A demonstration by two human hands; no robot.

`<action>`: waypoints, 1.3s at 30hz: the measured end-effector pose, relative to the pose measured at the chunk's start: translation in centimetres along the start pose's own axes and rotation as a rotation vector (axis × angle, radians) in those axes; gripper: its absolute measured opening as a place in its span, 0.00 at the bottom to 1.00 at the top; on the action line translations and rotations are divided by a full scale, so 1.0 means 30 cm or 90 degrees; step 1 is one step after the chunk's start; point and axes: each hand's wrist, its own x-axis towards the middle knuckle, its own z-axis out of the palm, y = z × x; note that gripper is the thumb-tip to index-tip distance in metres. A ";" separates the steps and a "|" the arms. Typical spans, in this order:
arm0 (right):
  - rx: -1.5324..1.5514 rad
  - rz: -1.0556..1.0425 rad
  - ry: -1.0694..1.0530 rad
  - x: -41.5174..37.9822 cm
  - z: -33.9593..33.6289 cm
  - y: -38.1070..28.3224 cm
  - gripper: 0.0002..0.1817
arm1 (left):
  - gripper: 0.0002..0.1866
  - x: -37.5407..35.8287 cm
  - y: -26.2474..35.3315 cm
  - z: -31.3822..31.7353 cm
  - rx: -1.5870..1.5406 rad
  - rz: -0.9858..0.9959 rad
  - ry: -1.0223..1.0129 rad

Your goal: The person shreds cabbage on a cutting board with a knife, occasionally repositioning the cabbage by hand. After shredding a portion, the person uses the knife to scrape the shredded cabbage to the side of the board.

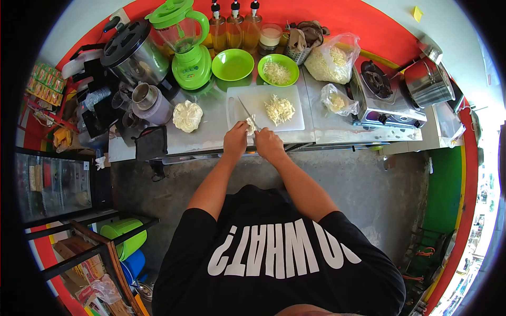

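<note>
At the near edge of the white cutting board (266,108), the right hand (269,143) grips the handle of a knife (246,112), its blade angled up and to the left. The left hand (235,139) has its fingers curled down onto a small pale piece of cabbage (251,124), which lies between both hands, touching the blade. With fingertips so close to the edge, a slip of the rounded piece could nick them. Shredded cabbage (279,109) lies just beyond; a green bowl (278,70) holds more.
</note>
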 end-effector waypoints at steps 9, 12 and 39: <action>0.082 0.045 0.011 0.030 0.070 0.009 0.25 | 0.12 0.004 0.013 -0.011 0.033 0.006 0.006; 0.108 0.021 0.004 0.034 0.056 0.067 0.27 | 0.13 0.016 0.050 -0.057 0.015 -0.027 -0.025; -0.015 0.013 -0.038 -0.040 -0.088 -0.057 0.23 | 0.13 0.072 -0.087 -0.068 0.162 0.297 0.006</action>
